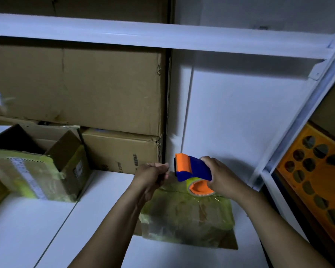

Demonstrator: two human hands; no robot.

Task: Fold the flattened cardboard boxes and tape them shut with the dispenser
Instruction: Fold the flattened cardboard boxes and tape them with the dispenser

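Gripping one dispenser [192,168], right hand [221,176]; one box [190,219] beneath.

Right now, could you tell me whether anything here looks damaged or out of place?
Yes. The upper big box and the lower big box beneath it are torn and crumpled at their right corners. The small box nearest the camera is wrapped in wrinkled, uneven yellowish tape.
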